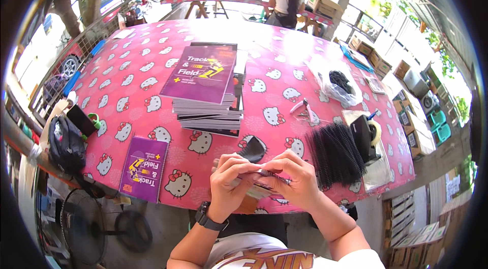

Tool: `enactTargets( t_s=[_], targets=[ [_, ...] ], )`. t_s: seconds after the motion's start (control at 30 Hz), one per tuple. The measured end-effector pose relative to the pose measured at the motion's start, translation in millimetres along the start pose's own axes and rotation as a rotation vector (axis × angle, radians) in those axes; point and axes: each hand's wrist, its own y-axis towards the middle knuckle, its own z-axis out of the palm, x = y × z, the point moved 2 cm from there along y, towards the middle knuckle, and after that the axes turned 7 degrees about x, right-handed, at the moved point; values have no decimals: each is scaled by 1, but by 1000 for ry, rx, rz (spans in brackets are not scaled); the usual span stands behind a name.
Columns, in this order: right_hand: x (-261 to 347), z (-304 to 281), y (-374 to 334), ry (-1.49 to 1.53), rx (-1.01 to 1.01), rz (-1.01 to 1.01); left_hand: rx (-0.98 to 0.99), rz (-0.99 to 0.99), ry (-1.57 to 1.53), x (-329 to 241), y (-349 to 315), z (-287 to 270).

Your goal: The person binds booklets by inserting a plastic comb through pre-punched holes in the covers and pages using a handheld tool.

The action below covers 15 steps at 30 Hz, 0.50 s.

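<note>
A thin booklet (261, 190) is held nearly edge-on above the near edge of the pink tabletop (133, 122), just in front of the wearer's body. Its upper edge is pinched between thumb and fingers of the left hand (232, 177) and likewise of the right hand (292, 175), the two being held close together. Any lettering on it is hidden by the fingers. Just beyond the left fingertips, a curled black piece (252, 150) is seen; whether it is joined to the booklet cannot be told.

Bold white lettering and a yellow figure are printed on the purple cover of the top booklet (201, 73) of a tall stack (206, 116). The same design is borne, turned upside down, by a single purple booklet (145, 170) at the left. Brown lettering is printed across the white shirt (274, 259).

Black coils (339, 81) are contained in a clear plastic bag (351, 97) at the far right, and more are laid in a loose bundle (333, 157) beside a black tape dispenser (362, 139), in which a roll of tape (376, 132) is mounted. Pink-handled pliers (306, 113) are placed between bag and bundle. Dark labels are carried by cardboard boxes (414, 124) stacked beyond the tabletop. The contents of a black plastic bag (66, 142) at the left cannot be seen.
</note>
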Motion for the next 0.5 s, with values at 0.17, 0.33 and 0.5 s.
enactTargets(
  t_s=[0.17, 0.33, 0.5],
  targets=[
    [2, 6, -5, 64, -97, 30, -34, -74, -85, 0, -4, 3],
    [8, 10, -3, -20, -98, 61, -70, -22, -32, -8, -8, 1],
    [15, 19, 3, -101, -56, -12, -41, -175, -182, -5, -17, 0]
  ],
)
